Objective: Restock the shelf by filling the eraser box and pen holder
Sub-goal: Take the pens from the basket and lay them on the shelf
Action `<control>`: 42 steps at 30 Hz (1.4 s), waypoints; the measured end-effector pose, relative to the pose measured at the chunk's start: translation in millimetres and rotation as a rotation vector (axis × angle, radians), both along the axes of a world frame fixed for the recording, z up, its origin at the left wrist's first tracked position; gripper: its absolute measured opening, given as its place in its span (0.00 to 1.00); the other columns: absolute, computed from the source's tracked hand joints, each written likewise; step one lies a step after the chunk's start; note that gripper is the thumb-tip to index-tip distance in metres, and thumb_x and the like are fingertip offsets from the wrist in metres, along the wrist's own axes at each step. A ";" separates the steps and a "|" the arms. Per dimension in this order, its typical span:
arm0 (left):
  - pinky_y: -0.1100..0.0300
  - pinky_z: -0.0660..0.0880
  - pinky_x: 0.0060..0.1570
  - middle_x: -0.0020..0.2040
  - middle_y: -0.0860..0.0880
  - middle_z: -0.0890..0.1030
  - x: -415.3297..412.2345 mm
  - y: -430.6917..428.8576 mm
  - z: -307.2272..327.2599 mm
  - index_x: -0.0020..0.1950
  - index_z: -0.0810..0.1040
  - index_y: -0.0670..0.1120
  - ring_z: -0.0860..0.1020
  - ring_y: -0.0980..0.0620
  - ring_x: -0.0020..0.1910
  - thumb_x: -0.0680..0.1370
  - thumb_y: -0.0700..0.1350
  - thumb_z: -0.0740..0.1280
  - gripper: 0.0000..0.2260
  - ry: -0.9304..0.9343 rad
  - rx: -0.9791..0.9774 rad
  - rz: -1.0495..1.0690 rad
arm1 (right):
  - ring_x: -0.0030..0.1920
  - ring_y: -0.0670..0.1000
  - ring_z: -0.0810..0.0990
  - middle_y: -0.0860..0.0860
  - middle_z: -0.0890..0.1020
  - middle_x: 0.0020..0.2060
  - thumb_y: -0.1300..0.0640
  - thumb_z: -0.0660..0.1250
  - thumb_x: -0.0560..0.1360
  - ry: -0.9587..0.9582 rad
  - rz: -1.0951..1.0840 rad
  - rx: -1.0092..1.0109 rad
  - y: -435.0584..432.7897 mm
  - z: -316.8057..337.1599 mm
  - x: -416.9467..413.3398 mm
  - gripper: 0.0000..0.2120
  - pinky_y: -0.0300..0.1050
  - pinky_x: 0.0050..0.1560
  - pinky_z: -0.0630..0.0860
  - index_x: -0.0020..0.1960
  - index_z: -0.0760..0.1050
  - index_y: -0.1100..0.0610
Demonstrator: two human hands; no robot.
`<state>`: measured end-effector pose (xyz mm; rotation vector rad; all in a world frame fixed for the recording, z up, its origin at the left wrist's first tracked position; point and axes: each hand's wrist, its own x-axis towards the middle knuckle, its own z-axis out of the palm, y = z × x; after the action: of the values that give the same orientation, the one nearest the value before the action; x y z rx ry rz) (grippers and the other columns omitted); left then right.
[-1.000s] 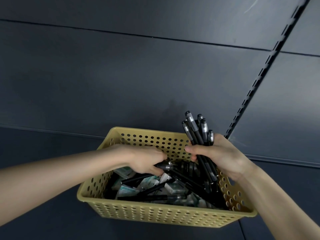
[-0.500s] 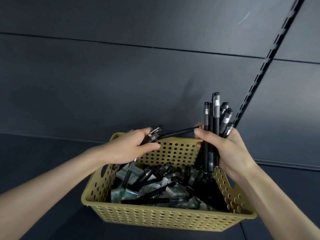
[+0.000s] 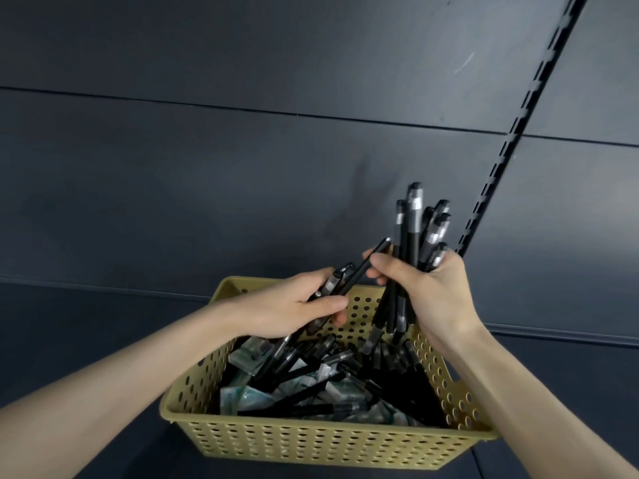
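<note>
The left hand had come up out of the yellow basket, where it had been digging a second before. Its fingers were curled round a few black pens, which slanted up to the right. The tip of one pen touched the fingers of the right hand. That hand was clamped round an upright bundle of pens above the basket's far right corner. More loose pens and wrapped erasers lay in the basket below. The hand-over looked nearly made, so the bundle was growing. The pen holder and eraser box were out of view, so filling had probably not begun.
</note>
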<state>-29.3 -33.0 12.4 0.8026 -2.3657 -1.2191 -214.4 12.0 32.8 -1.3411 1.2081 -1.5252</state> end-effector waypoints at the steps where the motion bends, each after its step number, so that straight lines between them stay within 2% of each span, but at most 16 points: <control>1: 0.63 0.74 0.50 0.45 0.46 0.79 -1.8 0.6 0.1 0.54 0.72 0.48 0.78 0.57 0.46 0.81 0.44 0.58 0.05 0.029 0.011 0.005 | 0.35 0.50 0.83 0.55 0.84 0.34 0.66 0.71 0.70 0.053 0.036 0.019 0.8 -1.0 2.3 0.08 0.36 0.36 0.76 0.46 0.77 0.70; 3: 0.58 0.76 0.50 0.42 0.47 0.79 -3.8 1.4 -1.3 0.53 0.71 0.46 0.80 0.53 0.43 0.81 0.44 0.58 0.04 0.066 0.032 0.018 | 0.35 0.52 0.84 0.56 0.84 0.35 0.67 0.71 0.70 0.127 0.117 0.060 2.8 -4.7 7.0 0.08 0.37 0.37 0.77 0.46 0.76 0.70; 6: 0.57 0.77 0.42 0.36 0.53 0.77 -2.1 -0.2 -6.7 0.54 0.72 0.44 0.78 0.52 0.35 0.81 0.44 0.60 0.05 0.066 0.046 0.064 | 0.39 0.52 0.83 0.56 0.84 0.37 0.65 0.72 0.70 0.177 0.119 0.103 1.3 -8.6 7.1 0.07 0.41 0.43 0.79 0.46 0.77 0.66; 10: 0.56 0.77 0.37 0.30 0.52 0.75 -1.0 0.3 -6.9 0.49 0.73 0.46 0.76 0.52 0.30 0.80 0.44 0.61 0.03 0.125 0.035 0.157 | 0.34 0.51 0.78 0.56 0.82 0.33 0.65 0.72 0.70 0.091 0.081 0.149 -1.2 -9.8 2.8 0.06 0.40 0.40 0.78 0.44 0.79 0.68; 13: 0.56 0.76 0.34 0.28 0.51 0.74 -5.6 2.1 4.4 0.42 0.70 0.45 0.74 0.52 0.27 0.80 0.47 0.61 0.09 0.290 0.019 0.338 | 0.39 0.53 0.80 0.61 0.83 0.39 0.67 0.71 0.70 -0.011 0.123 0.192 0.5 -6.6 2.6 0.05 0.40 0.41 0.79 0.44 0.80 0.68; 16: 0.58 0.72 0.32 0.29 0.50 0.72 -11.6 3.2 20.2 0.42 0.68 0.44 0.71 0.52 0.27 0.80 0.48 0.60 0.10 0.544 0.140 0.440 | 0.45 0.53 0.82 0.61 0.84 0.45 0.66 0.70 0.70 -0.056 0.236 0.212 4.1 1.1 5.0 0.05 0.44 0.44 0.80 0.45 0.81 0.65; 20: 0.61 0.74 0.34 0.30 0.51 0.72 -22.9 11.2 37.1 0.43 0.67 0.43 0.71 0.53 0.29 0.80 0.51 0.59 0.13 0.717 0.290 0.399 | 0.49 0.52 0.81 0.52 0.83 0.43 0.64 0.71 0.67 -0.073 0.420 0.154 8.5 10.2 14.5 0.07 0.52 0.56 0.77 0.44 0.82 0.55; 23: 0.62 0.75 0.37 0.33 0.50 0.73 -25.7 16.3 40.0 0.42 0.69 0.43 0.74 0.54 0.33 0.80 0.52 0.60 0.13 0.803 0.350 0.402 | 0.52 0.54 0.81 0.53 0.82 0.46 0.63 0.73 0.67 -0.094 0.428 0.150 10.2 10.9 19.2 0.12 0.53 0.59 0.75 0.50 0.80 0.58; 25: 0.60 0.78 0.45 0.39 0.48 0.79 -24.6 18.4 38.1 0.46 0.73 0.42 0.79 0.52 0.41 0.79 0.54 0.60 0.15 0.774 0.337 0.404 | 0.51 0.59 0.82 0.59 0.83 0.48 0.63 0.72 0.68 -0.093 0.449 0.185 14.5 9.7 23.7 0.14 0.54 0.55 0.78 0.53 0.79 0.61; 27: 0.59 0.77 0.53 0.48 0.49 0.83 -22.3 20.9 37.4 0.54 0.76 0.43 0.81 0.54 0.50 0.77 0.56 0.59 0.18 0.687 0.246 0.383 | 0.47 0.61 0.82 0.61 0.83 0.45 0.64 0.70 0.68 -0.107 0.484 0.210 18.9 7.8 30.0 0.12 0.54 0.50 0.80 0.52 0.79 0.63; 31: 0.58 0.78 0.44 0.45 0.48 0.82 -13.2 23.4 40.6 0.55 0.75 0.46 0.81 0.53 0.43 0.76 0.60 0.57 0.19 0.488 0.013 0.393 | 0.39 0.54 0.81 0.58 0.82 0.39 0.63 0.70 0.68 -0.064 0.496 0.218 20.8 7.6 35.2 0.10 0.47 0.42 0.80 0.49 0.78 0.63; 33: 0.56 0.78 0.51 0.52 0.46 0.81 -9.0 19.6 37.2 0.58 0.73 0.49 0.81 0.53 0.50 0.75 0.61 0.59 0.20 0.497 0.043 0.363 | 0.37 0.53 0.80 0.57 0.81 0.38 0.62 0.70 0.68 -0.050 0.509 0.227 19.8 7.1 36.5 0.08 0.45 0.40 0.79 0.47 0.77 0.62; 35: 0.48 0.78 0.54 0.56 0.45 0.82 -7.5 16.6 33.4 0.62 0.70 0.50 0.81 0.48 0.55 0.74 0.58 0.66 0.20 0.553 0.178 0.266 | 0.36 0.53 0.80 0.57 0.80 0.36 0.62 0.69 0.69 -0.059 0.527 0.223 19.4 5.8 38.7 0.06 0.45 0.40 0.79 0.45 0.77 0.62; 37: 0.49 0.78 0.48 0.55 0.46 0.83 -7.6 14.8 35.4 0.64 0.68 0.48 0.81 0.47 0.55 0.72 0.50 0.71 0.23 0.569 0.296 0.207 | 0.36 0.52 0.80 0.56 0.80 0.36 0.62 0.68 0.70 -0.067 0.526 0.214 17.6 4.0 39.5 0.05 0.45 0.40 0.80 0.44 0.77 0.62; 39: 0.57 0.75 0.35 0.53 0.44 0.83 -10.4 13.9 40.5 0.62 0.71 0.46 0.82 0.44 0.50 0.69 0.48 0.75 0.24 0.549 0.376 0.203 | 0.38 0.52 0.79 0.56 0.81 0.38 0.61 0.69 0.69 -0.058 0.509 0.216 15.1 2.0 37.9 0.06 0.46 0.42 0.79 0.45 0.78 0.61; 42: 0.58 0.75 0.34 0.52 0.38 0.82 -18.3 8.8 44.1 0.56 0.75 0.45 0.81 0.44 0.45 0.67 0.48 0.75 0.21 0.538 0.370 0.223 | 0.38 0.52 0.78 0.55 0.81 0.37 0.59 0.70 0.69 -0.048 0.473 0.229 11.7 2.0 32.1 0.06 0.47 0.42 0.78 0.44 0.79 0.61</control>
<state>-47.5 -24.3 56.4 0.7075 -1.6074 -1.5608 -182.2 23.7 34.8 -1.3124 0.9185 -1.0455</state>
